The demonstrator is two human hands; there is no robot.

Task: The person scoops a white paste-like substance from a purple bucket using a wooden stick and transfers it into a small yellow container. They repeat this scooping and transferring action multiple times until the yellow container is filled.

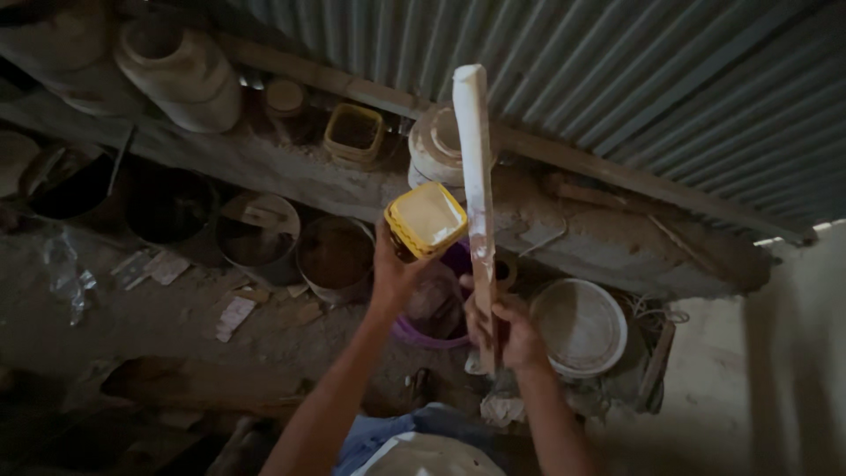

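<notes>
My left hand (394, 275) holds up a small square yellow tub (426, 220) with pale contents, its open top facing me. My right hand (509, 328) grips the lower end of a long flat wooden stick (477, 185) coated in pale paint or paste, held upright. The tub sits just left of the stick, close beside it; I cannot tell if they touch. Below both hands stands a purple bucket (438, 300), partly hidden by them.
Several dark metal buckets (256, 238) and a rusty can (335, 256) line the foot of a corrugated metal wall (617, 79). A ledge holds pale jars (181, 70) and a yellow tub (354, 132). A white bowl-like lid (580, 326) lies at right. Scraps litter the dirt floor.
</notes>
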